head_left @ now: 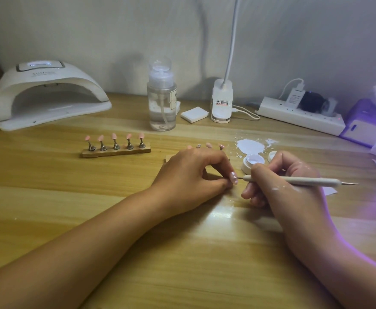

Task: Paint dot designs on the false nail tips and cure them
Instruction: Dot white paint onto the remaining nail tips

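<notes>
Right hand (pixel 292 172) at centre-right grips the dotting pen (pixel 305 181), left hand (pixel 189 172) pinches a nail tip (pixel 233 176); a tremor could smear its dots.

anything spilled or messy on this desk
Yes. A puddle of white paint with small splatters lies on the table just behind the open paint jar. White smears also streak the right hand, which holds the dotting tool at the false nail tip that the left hand pinches.
</notes>
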Demonstrator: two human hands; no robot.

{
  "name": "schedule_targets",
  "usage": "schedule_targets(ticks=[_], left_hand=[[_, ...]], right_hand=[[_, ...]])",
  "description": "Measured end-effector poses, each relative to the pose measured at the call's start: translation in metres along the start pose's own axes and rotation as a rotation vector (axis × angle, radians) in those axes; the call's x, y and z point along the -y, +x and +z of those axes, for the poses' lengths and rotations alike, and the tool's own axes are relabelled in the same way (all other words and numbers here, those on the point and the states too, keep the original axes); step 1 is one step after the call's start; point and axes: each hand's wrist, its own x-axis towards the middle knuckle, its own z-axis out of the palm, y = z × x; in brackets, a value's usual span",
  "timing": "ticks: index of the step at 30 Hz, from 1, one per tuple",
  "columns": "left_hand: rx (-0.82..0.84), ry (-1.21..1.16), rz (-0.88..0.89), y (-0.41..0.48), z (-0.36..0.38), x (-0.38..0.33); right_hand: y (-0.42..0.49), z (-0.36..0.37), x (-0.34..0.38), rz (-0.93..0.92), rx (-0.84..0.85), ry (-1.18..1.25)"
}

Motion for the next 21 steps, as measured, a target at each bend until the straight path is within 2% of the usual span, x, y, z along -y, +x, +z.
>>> schedule_targets(ticks=[21], left_hand=[[0.014, 0.012, -0.022, 0.0001, 0.0004, 0.0013]], right_hand=[[-0.0010, 0.0004, 0.0031, 0.021, -0.004, -0.050]])
